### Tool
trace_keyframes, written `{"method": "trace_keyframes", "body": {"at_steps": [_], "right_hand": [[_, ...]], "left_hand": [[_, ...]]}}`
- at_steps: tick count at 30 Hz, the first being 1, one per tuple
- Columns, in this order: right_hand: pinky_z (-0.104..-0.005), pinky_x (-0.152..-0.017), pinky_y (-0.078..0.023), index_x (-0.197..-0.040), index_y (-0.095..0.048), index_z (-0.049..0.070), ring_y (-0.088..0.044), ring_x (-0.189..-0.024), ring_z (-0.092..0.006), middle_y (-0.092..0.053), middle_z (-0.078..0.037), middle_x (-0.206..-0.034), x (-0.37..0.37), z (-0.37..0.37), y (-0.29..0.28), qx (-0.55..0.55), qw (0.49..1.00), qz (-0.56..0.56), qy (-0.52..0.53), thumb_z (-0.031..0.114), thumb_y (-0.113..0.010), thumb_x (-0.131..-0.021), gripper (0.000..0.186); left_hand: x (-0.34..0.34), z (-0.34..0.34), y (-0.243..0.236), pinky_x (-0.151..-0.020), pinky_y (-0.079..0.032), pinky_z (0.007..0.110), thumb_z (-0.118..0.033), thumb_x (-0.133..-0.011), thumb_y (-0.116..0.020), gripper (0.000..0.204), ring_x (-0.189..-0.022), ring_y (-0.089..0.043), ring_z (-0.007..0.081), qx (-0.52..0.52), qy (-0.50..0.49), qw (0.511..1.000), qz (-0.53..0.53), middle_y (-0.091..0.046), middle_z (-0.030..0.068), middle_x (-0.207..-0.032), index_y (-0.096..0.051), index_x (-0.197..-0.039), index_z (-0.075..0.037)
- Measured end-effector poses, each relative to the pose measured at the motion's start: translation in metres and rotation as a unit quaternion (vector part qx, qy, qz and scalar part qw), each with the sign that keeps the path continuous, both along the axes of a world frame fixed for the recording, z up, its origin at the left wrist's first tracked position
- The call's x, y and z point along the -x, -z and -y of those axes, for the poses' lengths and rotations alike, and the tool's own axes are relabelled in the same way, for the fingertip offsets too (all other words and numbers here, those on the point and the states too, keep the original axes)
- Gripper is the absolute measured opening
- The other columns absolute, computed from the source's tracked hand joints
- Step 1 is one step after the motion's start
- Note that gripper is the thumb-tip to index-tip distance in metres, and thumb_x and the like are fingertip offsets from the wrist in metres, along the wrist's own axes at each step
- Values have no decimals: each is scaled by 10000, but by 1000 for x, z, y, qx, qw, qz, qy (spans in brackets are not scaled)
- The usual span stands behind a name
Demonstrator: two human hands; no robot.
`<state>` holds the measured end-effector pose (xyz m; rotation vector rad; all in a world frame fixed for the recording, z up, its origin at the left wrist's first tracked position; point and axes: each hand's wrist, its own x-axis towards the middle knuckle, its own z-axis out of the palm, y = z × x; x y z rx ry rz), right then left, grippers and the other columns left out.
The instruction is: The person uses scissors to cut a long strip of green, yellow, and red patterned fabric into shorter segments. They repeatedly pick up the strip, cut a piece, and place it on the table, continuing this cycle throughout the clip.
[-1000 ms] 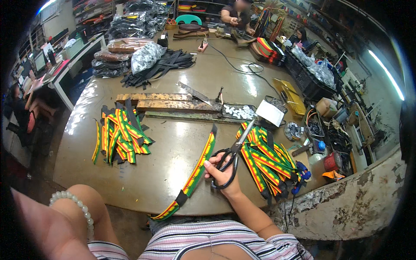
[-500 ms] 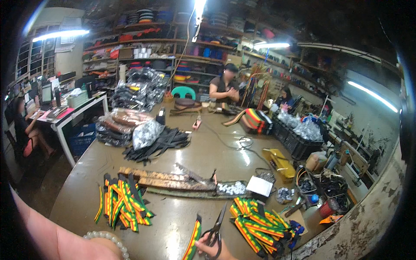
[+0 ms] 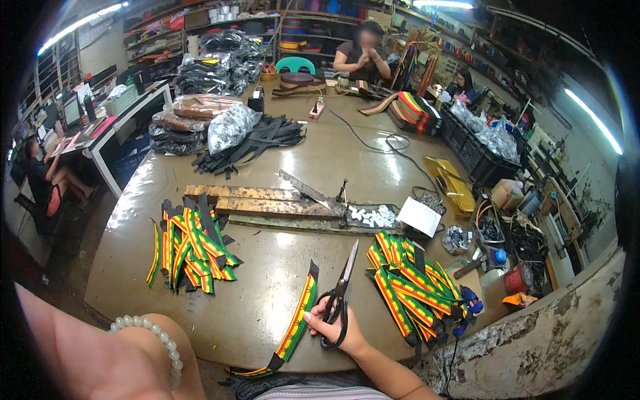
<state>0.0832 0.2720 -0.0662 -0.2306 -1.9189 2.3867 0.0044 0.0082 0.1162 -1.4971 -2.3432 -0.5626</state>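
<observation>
My right hand (image 3: 341, 328) is closed around black-handled scissors (image 3: 345, 275), whose blades point away from me and look nearly together. Its thumb and fingertips also touch a strap (image 3: 298, 319) striped green, yellow and red with black ends, which hangs down to the table's near edge. Very close at the lower left is my left hand (image 3: 73, 350), a pale bead bracelet (image 3: 157, 331) at its wrist; its fingers are out of the picture. Similar striped straps lie in a left pile (image 3: 193, 247) and a right pile (image 3: 417, 287).
Wooden bars (image 3: 277, 203) and a metal ruler (image 3: 303, 189) lie across the brown table (image 3: 267, 267), beside small white pieces (image 3: 372, 216) and a white paper (image 3: 420, 217). Farther back are black straps (image 3: 257, 143), plastic-wrapped bundles (image 3: 200, 117) and a cable. Another person (image 3: 363, 53) is at the far side.
The view has tilted downward, so more of my right forearm and the strap's lower end show. My right hand still holds the scissors against the strap. The far person's hands are higher.
</observation>
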Motion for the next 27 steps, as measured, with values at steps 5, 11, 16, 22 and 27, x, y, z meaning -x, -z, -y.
{"method": "trace_keyframes", "body": {"at_steps": [5,11,16,22,27], "right_hand": [[-243,-565,-478,-866,-532,40,-598,-628,-88,-604,-21,-720,2,0,-5,-75,996,45,-7,211,-682,-913,233],[-239,-567,-476,-898,-513,56,-591,-627,-85,-595,-10,-731,0,-2,0,-58,998,22,-7,212,-692,-908,237],[-240,-599,-515,-951,-493,50,-604,-664,-89,-588,-17,-781,0,-2,0,-32,999,22,-21,164,-714,-889,257],[-234,-563,-477,-940,-495,47,-585,-631,-75,-586,-16,-780,0,1,-1,-28,999,14,-16,115,-703,-890,225],[-227,-562,-482,-956,-489,41,-585,-626,-77,-580,-19,-786,1,4,3,-35,999,15,-19,110,-701,-891,232]], "left_hand": [[4,0,0,-811,-538,345,-150,-849,-710,398,-996,-631,255,5,1,1000,-9,-552,184,-1223,-581,-1206,-30],[4,0,2,-801,-539,342,-146,-854,-704,395,-986,-634,249,15,2,1000,-20,-562,178,-1207,-585,-1211,-27],[7,4,-3,-793,-539,339,-142,-857,-699,392,-978,-638,245,26,10,999,-24,-571,174,-1193,-589,-1215,-24],[8,6,-9,-783,-540,336,-137,-862,-693,389,-968,-641,240,47,4,998,-36,-582,168,-1177,-593,-1220,-21],[7,15,-11,-775,-541,333,-133,-866,-688,387,-960,-645,235,43,8,998,-45,-591,163,-1164,-597,-1224,-19]]}}
